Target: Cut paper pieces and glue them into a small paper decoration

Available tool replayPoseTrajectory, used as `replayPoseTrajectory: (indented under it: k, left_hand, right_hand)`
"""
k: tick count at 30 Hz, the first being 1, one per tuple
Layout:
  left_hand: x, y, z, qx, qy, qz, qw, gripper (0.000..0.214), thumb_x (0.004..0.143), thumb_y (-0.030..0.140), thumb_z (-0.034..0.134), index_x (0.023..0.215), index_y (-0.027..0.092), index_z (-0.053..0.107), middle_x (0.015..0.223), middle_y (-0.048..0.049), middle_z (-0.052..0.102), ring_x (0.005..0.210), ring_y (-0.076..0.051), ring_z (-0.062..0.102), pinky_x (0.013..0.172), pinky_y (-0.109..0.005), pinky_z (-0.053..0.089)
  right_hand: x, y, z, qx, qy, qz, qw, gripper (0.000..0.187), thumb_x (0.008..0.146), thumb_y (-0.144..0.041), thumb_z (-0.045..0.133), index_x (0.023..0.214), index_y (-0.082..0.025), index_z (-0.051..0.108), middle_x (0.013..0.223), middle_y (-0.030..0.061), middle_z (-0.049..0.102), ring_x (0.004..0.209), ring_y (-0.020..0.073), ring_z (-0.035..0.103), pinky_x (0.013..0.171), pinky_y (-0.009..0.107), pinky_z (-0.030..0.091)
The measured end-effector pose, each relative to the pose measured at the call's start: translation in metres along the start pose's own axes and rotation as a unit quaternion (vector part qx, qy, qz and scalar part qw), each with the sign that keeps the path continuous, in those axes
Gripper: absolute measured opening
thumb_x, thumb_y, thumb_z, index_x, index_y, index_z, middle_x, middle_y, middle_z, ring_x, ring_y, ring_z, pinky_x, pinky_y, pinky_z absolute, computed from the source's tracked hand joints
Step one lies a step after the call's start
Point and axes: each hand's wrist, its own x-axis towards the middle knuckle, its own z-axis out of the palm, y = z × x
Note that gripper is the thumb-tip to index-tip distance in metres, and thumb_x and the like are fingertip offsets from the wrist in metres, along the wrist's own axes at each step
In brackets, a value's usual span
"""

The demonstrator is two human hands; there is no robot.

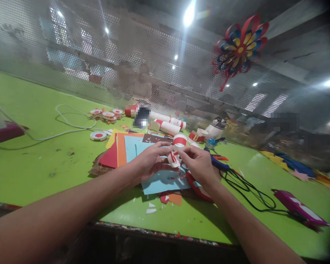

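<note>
My left hand [154,159] has its fingers curled against a small, bent piece of red-and-white paper [173,159]. From the other side my right hand [198,161] pinches the same piece between thumb and fingertips. Just behind it shows a red-and-white paper cup section [180,140]; whether it touches the fingers, I cannot tell. Under my right hand lie scissors with red handles [199,189]. Sheets of light blue paper [156,184] lie below both hands, over orange and red sheets [109,154]. Close to my right wrist is a blue glue gun [219,163].
A black cable joins a purple power strip [299,208] on the right. Paper cups [168,127], a white kettle-like container [216,128] and round red-and-white pieces [109,116] stand farther back. Paper scraps [151,211] lie near the green table's [57,190] front edge.
</note>
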Motion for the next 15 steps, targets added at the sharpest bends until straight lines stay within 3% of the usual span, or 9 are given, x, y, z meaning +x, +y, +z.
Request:
replayPoseTrajectory:
  k: [8,15]
  left_hand:
    - [-0.0004,0.0002,0.0002,-0.005,-0.001,0.011,1.000,0.025,0.078,0.018,0.056,0.102,0.014,0.049,0.092,-0.0098,0.058,0.073,-0.020,0.063,0.070,-0.043,0.053]
    - [-0.0012,0.0007,0.0013,-0.009,-0.002,0.004,1.000,0.025,0.078,0.017,0.056,0.102,0.015,0.049,0.087,-0.0094,0.061,0.070,-0.020,0.064,0.070,-0.044,0.053]
  right_hand:
    - [0.0038,-0.0020,-0.0076,0.015,-0.012,0.031,0.999,0.019,0.076,-0.033,0.059,0.075,-0.015,0.065,0.059,0.0007,0.060,0.052,0.0130,0.051,0.050,0.024,0.041]
    - [0.0051,-0.0085,-0.0083,0.029,-0.091,0.055,0.994,0.011,0.071,-0.019,0.057,0.075,-0.014,0.067,0.063,0.0010,0.063,0.055,0.0126,0.053,0.054,0.025,0.043]
